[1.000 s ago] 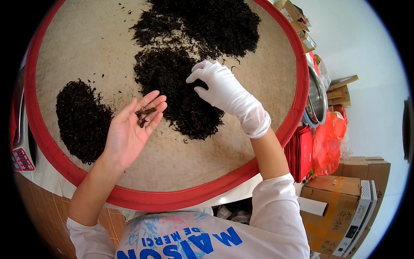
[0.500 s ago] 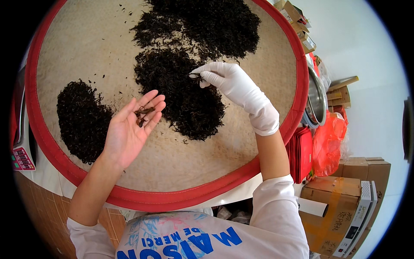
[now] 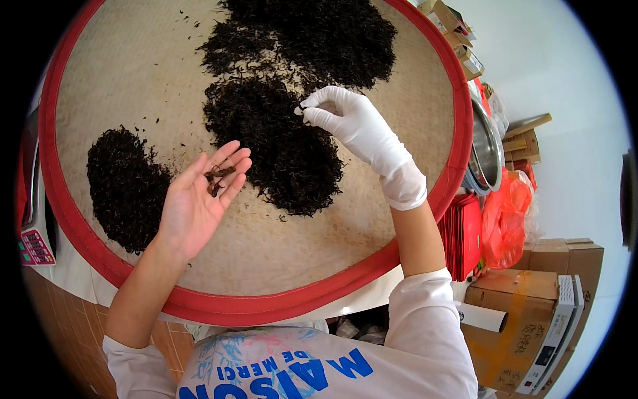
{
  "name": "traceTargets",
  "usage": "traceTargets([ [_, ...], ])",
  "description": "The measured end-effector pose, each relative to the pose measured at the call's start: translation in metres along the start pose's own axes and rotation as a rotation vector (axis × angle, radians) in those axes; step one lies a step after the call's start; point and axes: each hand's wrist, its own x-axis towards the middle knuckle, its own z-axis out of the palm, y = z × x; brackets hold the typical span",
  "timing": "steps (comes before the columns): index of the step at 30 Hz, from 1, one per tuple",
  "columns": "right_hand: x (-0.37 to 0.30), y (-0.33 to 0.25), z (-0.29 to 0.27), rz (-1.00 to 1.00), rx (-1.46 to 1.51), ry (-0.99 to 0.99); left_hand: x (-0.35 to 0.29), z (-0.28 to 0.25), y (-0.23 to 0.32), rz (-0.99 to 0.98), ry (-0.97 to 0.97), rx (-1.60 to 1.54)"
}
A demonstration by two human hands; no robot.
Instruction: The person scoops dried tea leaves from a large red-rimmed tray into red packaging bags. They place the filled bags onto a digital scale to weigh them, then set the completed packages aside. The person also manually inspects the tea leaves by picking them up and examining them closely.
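Note:
My left hand (image 3: 198,213), bare and palm up, carries a few brown twisted leaf pieces (image 3: 218,177) on its outstretched, slightly curled fingers. In a white glove, my right hand (image 3: 355,126) pinches a small dark tea leaf (image 3: 301,107) between thumb and forefinger. That pinch is above the right edge of the middle pile of dark, dried tea leaves (image 3: 266,133). A smaller leaf pile (image 3: 123,193) lies left of my left hand, and a larger pile (image 3: 332,40) lies at the far side. All three rest on a round, beige tray (image 3: 279,256) with a red rim.
A scale (image 3: 38,247) stands left of the tray. To the right are a metal basin (image 3: 490,146), stacked red packets (image 3: 462,236), a red plastic bag (image 3: 505,223) and cardboard boxes (image 3: 512,286). Stray leaf bits lie between the piles.
My right hand has shifted slightly left and up off the middle pile, and the dark leaf in its pinch now shows. My left hand stays nearly still.

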Motion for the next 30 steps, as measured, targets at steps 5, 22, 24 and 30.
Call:
traceTargets([
  [5,0.001,0.002,0.001,-0.023,0.098,-0.028,0.000,0.001,0.000,0.000,0.005,0.011],
  [22,-0.026,-0.038,0.050,-0.543,-0.288,0.052,0.003,-0.006,-0.005,-0.104,-0.116,-0.135],
  [24,-0.022,-0.032,0.038,-0.517,-0.165,0.098,0.000,0.003,-0.003,-0.095,-0.042,-0.128],
  [30,-0.022,-0.019,-0.011,-0.191,-0.316,0.085,-0.001,-0.007,-0.002,-0.105,0.044,-0.164],
])
